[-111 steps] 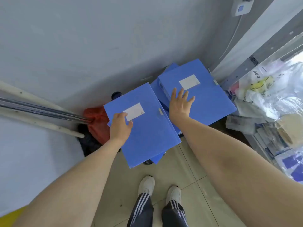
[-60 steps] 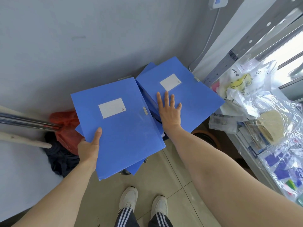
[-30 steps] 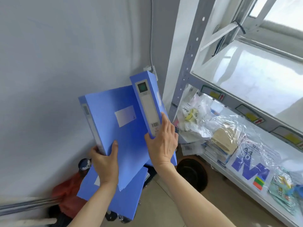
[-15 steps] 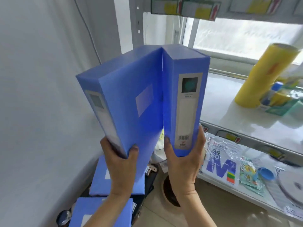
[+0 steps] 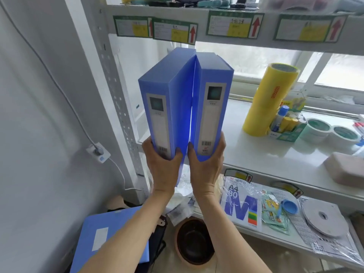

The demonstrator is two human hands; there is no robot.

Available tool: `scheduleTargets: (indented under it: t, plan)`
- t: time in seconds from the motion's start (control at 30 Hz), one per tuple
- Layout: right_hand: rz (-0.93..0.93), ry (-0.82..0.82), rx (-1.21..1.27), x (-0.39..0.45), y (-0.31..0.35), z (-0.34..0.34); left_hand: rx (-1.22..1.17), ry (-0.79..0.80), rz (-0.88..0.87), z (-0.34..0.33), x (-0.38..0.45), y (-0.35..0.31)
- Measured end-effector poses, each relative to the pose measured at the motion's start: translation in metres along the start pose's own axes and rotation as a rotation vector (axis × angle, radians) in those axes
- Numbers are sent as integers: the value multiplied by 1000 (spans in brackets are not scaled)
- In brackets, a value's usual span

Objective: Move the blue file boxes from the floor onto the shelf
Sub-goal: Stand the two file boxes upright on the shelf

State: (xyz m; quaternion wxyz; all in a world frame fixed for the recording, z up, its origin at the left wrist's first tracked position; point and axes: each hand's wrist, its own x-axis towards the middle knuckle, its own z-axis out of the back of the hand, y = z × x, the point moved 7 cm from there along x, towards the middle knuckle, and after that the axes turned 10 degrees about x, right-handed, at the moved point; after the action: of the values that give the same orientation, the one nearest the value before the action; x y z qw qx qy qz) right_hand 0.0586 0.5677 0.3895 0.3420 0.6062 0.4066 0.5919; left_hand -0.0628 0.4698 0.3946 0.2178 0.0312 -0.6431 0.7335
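Observation:
Two blue file boxes stand upright side by side in the air, spines toward me, in front of the white shelf (image 5: 264, 154). My left hand (image 5: 162, 164) grips the bottom of the left file box (image 5: 165, 99). My right hand (image 5: 205, 164) grips the bottom of the right file box (image 5: 213, 107). Their top edges touch and a narrow gap opens between them lower down. Both are at the shelf's left end, by the perforated upright (image 5: 116, 85). Another blue file box (image 5: 106, 235) lies flat on the floor at the lower left.
On the shelf stand a yellow roll (image 5: 267, 99), a box of glue sticks (image 5: 285, 125) and tape rolls (image 5: 319, 129). The lower shelf holds A4 paper (image 5: 240, 205) and packets. A round bin (image 5: 195, 241) sits on the floor. The upper shelf rail (image 5: 216, 26) carries labels. A wall (image 5: 39, 115) is at left.
Both hands lifted two file boxes off the floor pile, turned them upright and raised them to the middle shelf. My view swung up from the floor to the shelving.

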Motion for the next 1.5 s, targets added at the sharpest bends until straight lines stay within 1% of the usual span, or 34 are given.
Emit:
scheduleTargets:
  t: [0.13,0.27,0.43,0.57,0.63,0.73,0.8,0.9,1.07,1.37,1.5]
  plan:
    - [13,34,-27,26,-15,-24,-34,15,-5,-32,32,15]
    - [25,100,-35,52,-34,-51,26,-9,-46,-52,61,25]
    - [-32,160,-52,73,-62,-76,88,19,-67,-71,97,39]
    - [-97,173,-67,89,-69,-94,156,118,-68,-81,117,54]
    - [-150,182,-73,93,-74,-101,155,196,-58,-83,124,62]
    - [-246,180,-67,94,-85,-110,138,357,-40,-88,122,75]
    - [-278,160,-51,92,-89,-112,157,418,-46,-89,117,81]
    - [-284,138,-16,91,-89,-114,181,452,-47,-91,119,84]
    - [-275,133,17,83,-88,-119,263,431,-44,-101,133,83]
    - [-259,159,20,83,-94,-121,307,565,-18,-103,140,96]
    - [-270,161,7,75,-98,-116,360,581,-6,-101,139,101]
